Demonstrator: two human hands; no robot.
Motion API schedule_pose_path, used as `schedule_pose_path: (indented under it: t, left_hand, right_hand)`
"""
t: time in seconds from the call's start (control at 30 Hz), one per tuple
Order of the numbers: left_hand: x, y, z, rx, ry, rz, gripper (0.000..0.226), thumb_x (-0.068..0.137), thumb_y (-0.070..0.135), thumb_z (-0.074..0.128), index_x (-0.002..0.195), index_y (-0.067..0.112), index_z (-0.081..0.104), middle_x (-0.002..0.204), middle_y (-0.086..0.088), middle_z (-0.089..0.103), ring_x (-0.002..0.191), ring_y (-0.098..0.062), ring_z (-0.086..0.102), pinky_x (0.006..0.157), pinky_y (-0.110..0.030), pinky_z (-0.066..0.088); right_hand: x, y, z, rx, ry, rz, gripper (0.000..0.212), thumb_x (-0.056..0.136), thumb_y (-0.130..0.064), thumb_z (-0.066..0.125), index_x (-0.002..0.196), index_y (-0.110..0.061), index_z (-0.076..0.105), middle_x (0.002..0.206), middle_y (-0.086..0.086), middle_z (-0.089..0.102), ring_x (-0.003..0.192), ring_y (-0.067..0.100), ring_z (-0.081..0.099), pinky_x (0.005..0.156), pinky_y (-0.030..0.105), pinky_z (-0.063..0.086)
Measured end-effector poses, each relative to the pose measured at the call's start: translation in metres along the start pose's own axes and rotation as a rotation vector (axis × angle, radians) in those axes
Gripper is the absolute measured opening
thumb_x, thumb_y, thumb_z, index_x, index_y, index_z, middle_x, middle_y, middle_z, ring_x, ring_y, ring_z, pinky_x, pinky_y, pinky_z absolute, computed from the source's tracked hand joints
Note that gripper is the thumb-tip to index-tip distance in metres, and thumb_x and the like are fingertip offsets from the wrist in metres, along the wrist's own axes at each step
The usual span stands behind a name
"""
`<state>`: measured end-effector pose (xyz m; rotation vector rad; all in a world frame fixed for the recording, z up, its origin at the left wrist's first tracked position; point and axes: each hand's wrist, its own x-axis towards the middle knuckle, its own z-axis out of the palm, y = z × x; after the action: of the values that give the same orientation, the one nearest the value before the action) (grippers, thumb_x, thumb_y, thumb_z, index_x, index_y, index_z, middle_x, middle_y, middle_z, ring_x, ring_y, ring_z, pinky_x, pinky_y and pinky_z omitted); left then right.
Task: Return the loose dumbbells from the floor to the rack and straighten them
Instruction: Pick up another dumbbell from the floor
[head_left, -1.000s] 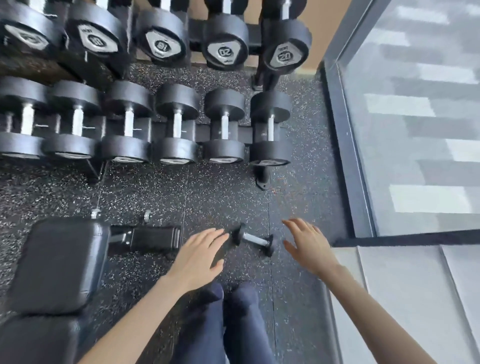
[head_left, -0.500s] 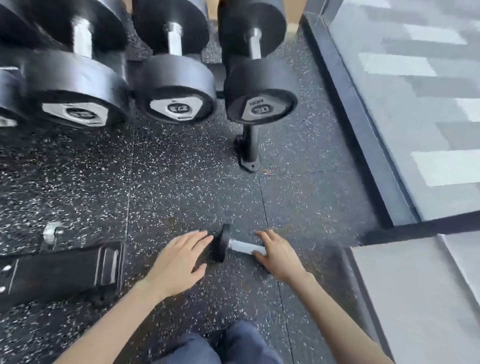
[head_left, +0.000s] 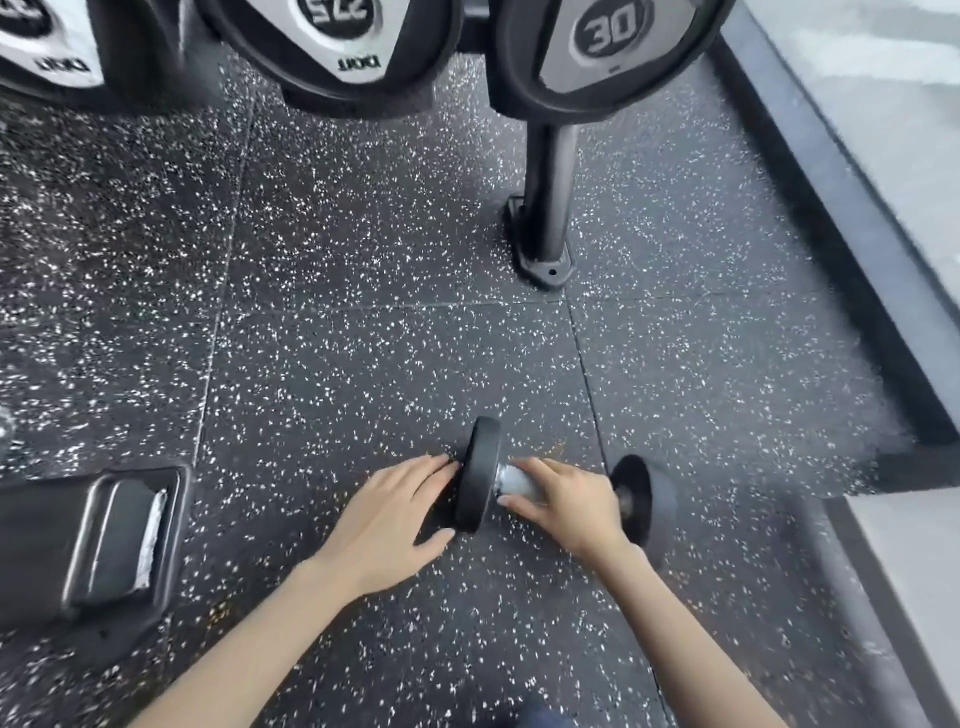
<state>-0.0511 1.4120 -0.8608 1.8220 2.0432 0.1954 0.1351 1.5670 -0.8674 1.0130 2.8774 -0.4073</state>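
A small black dumbbell with a silver handle lies on the speckled rubber floor, low in the middle of the head view. My right hand wraps over its handle between the two heads. My left hand rests flat against the outer face of the left head, fingers apart. Along the top edge hang the ends of large racked dumbbells, one marked 30 and one marked 27.5. The rack's black leg stands on the floor beyond the small dumbbell.
The foot of a black bench sits on the floor at the left. A dark raised border runs diagonally on the right beside a pale grey carpeted surface. Open speckled floor lies between my hands and the rack leg.
The camera has dropped closer to the floor. My right hand has closed over the handle of the small dumbbell, and my left hand has pressed up against its left head.
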Motion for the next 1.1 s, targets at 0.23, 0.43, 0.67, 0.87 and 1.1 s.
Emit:
schedule_pose_path:
  t: [0.23,0.43,0.67,0.87,1.1]
  left_hand:
    - [0.003,0.001,0.010,-0.059,0.021,0.007,0.071,0.087,0.059,0.032,0.147,0.019,0.028,0.152,0.005,0.032,0.139,-0.013,0.029,0.113,-0.032,0.017]
    - [0.003,0.007,0.008,-0.182,0.013,-0.012,0.079,0.084,0.064,0.042,0.148,0.023,0.019,0.153,0.013,0.022,0.140,-0.005,0.021,0.113,-0.024,0.015]
    - [0.004,0.022,-0.004,-1.105,-0.114,-0.235,0.104,0.055,0.041,0.084,0.136,0.045,0.019,0.143,0.022,0.031,0.127,0.007,0.039,0.104,-0.012,0.035]
    - [0.008,0.027,-0.022,-1.242,-0.155,-0.207,0.105,0.056,0.011,0.089,0.127,0.050,0.021,0.136,0.018,0.044,0.124,0.009,0.044,0.102,-0.010,0.034]
    - [-0.010,0.064,-0.115,-1.197,-0.150,-0.165,0.102,0.057,0.004,0.088,0.133,0.035,0.027,0.125,0.021,0.046,0.113,0.017,0.045,0.093,-0.001,0.033]
  right_hand:
    - [0.004,0.003,0.001,0.079,0.042,-0.029,0.062,0.074,-0.076,0.035,0.108,-0.032,0.064,0.078,-0.010,0.069,0.062,0.016,0.066,0.049,0.026,0.048]
    - [-0.001,0.000,-0.004,0.160,-0.042,-0.021,0.073,0.069,-0.080,0.032,0.116,-0.031,0.059,0.093,-0.004,0.071,0.080,0.023,0.067,0.064,0.033,0.049]
    - [-0.009,-0.011,-0.039,0.178,0.000,-0.034,0.076,0.068,-0.088,0.022,0.107,-0.035,0.058,0.083,-0.008,0.067,0.070,0.022,0.063,0.058,0.030,0.045]
    - [-0.009,-0.019,-0.085,0.148,0.023,-0.060,0.080,0.066,-0.091,0.019,0.103,-0.033,0.059,0.077,-0.006,0.065,0.065,0.021,0.061,0.057,0.032,0.048]
    - [-0.025,-0.045,-0.191,0.141,-0.006,-0.111,0.080,0.066,-0.090,0.019,0.108,-0.035,0.059,0.083,-0.009,0.068,0.066,0.017,0.063,0.056,0.029,0.047]
